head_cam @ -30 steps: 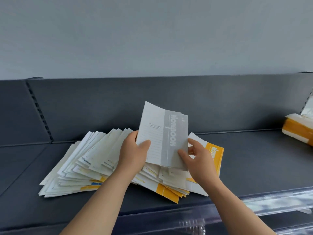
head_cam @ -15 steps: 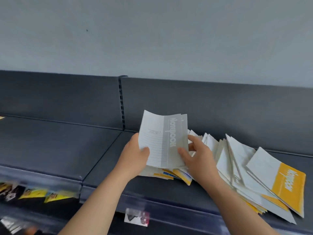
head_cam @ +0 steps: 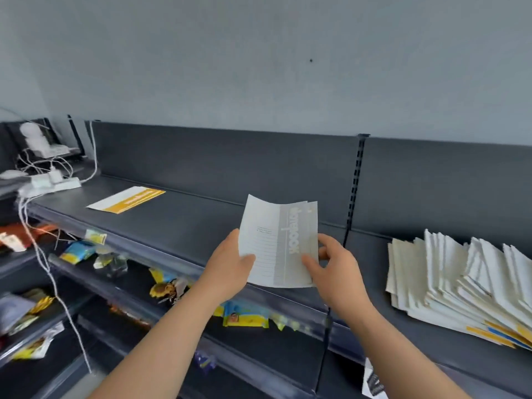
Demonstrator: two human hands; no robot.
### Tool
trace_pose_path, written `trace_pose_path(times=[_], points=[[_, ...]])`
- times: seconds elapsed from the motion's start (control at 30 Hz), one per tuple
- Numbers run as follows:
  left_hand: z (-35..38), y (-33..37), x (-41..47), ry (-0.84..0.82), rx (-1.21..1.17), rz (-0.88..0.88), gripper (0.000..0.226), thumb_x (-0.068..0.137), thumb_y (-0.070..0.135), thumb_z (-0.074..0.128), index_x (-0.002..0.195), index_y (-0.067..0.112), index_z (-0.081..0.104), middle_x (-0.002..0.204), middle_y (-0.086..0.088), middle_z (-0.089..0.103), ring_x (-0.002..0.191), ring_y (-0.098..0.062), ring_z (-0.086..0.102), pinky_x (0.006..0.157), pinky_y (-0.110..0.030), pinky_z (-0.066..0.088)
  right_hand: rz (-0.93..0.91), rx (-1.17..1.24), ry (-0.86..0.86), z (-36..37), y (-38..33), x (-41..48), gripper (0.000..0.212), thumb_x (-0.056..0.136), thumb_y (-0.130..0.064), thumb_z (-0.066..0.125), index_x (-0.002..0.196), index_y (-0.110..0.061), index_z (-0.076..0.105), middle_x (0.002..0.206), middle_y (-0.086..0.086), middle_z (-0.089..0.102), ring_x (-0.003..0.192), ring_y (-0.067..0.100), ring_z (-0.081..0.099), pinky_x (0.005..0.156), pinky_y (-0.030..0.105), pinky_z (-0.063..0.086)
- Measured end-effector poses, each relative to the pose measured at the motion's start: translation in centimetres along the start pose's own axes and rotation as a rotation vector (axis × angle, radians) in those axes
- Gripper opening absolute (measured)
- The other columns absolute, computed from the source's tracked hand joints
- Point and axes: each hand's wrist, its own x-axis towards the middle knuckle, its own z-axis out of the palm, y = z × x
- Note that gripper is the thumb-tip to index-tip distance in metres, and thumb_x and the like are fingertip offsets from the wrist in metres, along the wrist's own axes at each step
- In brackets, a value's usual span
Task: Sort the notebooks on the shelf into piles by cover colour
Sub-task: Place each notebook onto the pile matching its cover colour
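Note:
I hold a grey-and-white notebook (head_cam: 280,240) upright above the dark shelf (head_cam: 201,223), a little left of the shelf's upright. My left hand (head_cam: 230,264) grips its lower left edge and my right hand (head_cam: 334,269) grips its lower right corner. A second cover edge shows behind it at the top right. A fanned heap of notebooks (head_cam: 460,286), white with yellow and blue edges, lies on the shelf at the right. One yellow-and-white notebook (head_cam: 126,199) lies flat alone at the far left of the shelf.
A white power strip with plugs and cables (head_cam: 54,182) sits at the shelf's left end, with a cable hanging down. Lower shelves hold yellow and blue snack packets (head_cam: 244,316). A slotted upright (head_cam: 355,180) divides the back panel.
The view has swung left: the notebook heap has slid to the right edge, and the lone yellow notebook and power strip have come into sight. Both hands keep holding the grey notebook.

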Motion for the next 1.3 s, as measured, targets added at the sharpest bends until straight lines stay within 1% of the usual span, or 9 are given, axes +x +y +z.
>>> trace_pose_path(times=[0.13,0.27,0.43,0.73,0.9,1.03,1.1,1.2,1.3], points=[[-4.8,-5.0,1.1,0.012,0.043,-0.041,0.034,0.095,0.009,0.047,0.128,0.019,0.047,0.119,0.008,0.053,0.102,-0.008,0.048,0.063,-0.010,0.034,-0.001,0.019,-0.047,7.1,-2.0,0.6,0.032,0.089,-0.023,0.059,0.120,-0.029,0.054,0.086,-0.012,0.064,0.081,0.006,0.060,0.061,0.019,0.047],[-8.1,-8.9,2.6,0.021,0.070,-0.055,0.036,0.095,0.008,0.046,0.129,0.018,0.047,0.126,0.003,0.053,0.105,-0.008,0.046,0.067,-0.013,0.035,0.018,0.019,-0.089,12.3,-3.4,2.1,0.037,0.090,-0.024,0.059,0.126,-0.027,0.051,0.088,-0.012,0.064,0.082,0.005,0.060,0.062,0.018,0.047],[-10.3,-13.7,5.6,0.029,0.058,-0.117,0.034,0.094,0.010,0.046,0.126,0.021,0.047,0.126,0.002,0.053,0.108,-0.010,0.048,0.080,-0.023,0.039,0.007,-0.033,-0.141,17.2,-4.4,5.3,0.036,0.090,-0.024,0.058,0.125,-0.026,0.052,0.085,-0.013,0.062,0.078,0.005,0.060,0.061,0.017,0.046],[-13.6,-20.1,14.8,0.031,0.138,-0.122,0.032,0.094,0.009,0.046,0.125,0.018,0.050,0.123,0.005,0.056,0.100,-0.007,0.049,0.076,-0.020,0.040,0.001,-0.105,-0.209,25.6,-4.9,14.4,0.033,0.090,-0.026,0.058,0.123,-0.023,0.053,0.073,-0.014,0.052,0.069,0.004,0.053,0.057,0.015,0.038],[-15.3,-24.6,19.7,0.018,0.170,-0.154,0.032,0.093,0.011,0.046,0.124,0.019,0.051,0.121,0.004,0.057,0.100,-0.011,0.052,0.067,-0.017,0.039,0.012,-0.164,-0.230,30.3,-5.3,18.9,0.031,0.089,-0.028,0.057,0.119,-0.022,0.053,0.079,-0.014,0.058,0.078,0.010,0.059,0.070,0.025,0.047],[-16.6,-27.8,22.3,-0.029,0.186,-0.202,0.030,0.090,0.011,0.046,0.118,0.019,0.053,0.115,0.002,0.059,0.099,-0.015,0.056,0.075,-0.027,0.047,0.043,-0.207,-0.250,33.8,-5.8,20.7,0.028,0.087,-0.029,0.058,0.114,-0.022,0.054,0.074,-0.014,0.057,0.079,0.014,0.060,0.091,0.042,0.047],[-17.5,-29.2,23.5,-0.055,0.192,-0.209,0.030,0.089,0.012,0.047,0.118,0.019,0.053,0.114,0.002,0.059,0.099,-0.015,0.056,0.081,-0.031,0.049,0.056,-0.222,-0.246,35.5,-6.1,21.7,0.024,0.086,-0.029,0.057,0.109,-0.022,0.055,0.073,-0.012,0.057,0.078,0.017,0.061,0.091,0.044,0.047],[-18.8,-31.4,25.3,-0.095,0.207,-0.188,0.033,0.090,0.012,0.047,0.122,0.020,0.053,0.116,0.004,0.059,0.100,-0.015,0.056,0.079,-0.029,0.047,0.085,-0.257,-0.220,38.0,-6.6,23.1,0.018,0.085,-0.030,0.056,0.100,-0.020,0.056,0.073,-0.009,0.059,0.081,0.020,0.060,0.088,0.042,0.048],[-20.2,-33.1,27.2,-0.158,0.217,-0.163,0.032,0.091,0.013,0.046,0.122,0.020,0.052,0.115,0.004,0.058,0.100,-0.014,0.055,0.078,-0.027,0.045,0.120,-0.304,-0.174,40.2,-7.0,23.9,0.019,0.084,-0.033,0.056,0.096,-0.018,0.057,0.076,-0.005,0.061,0.085,0.022,0.057,0.085,0.040,0.048]])
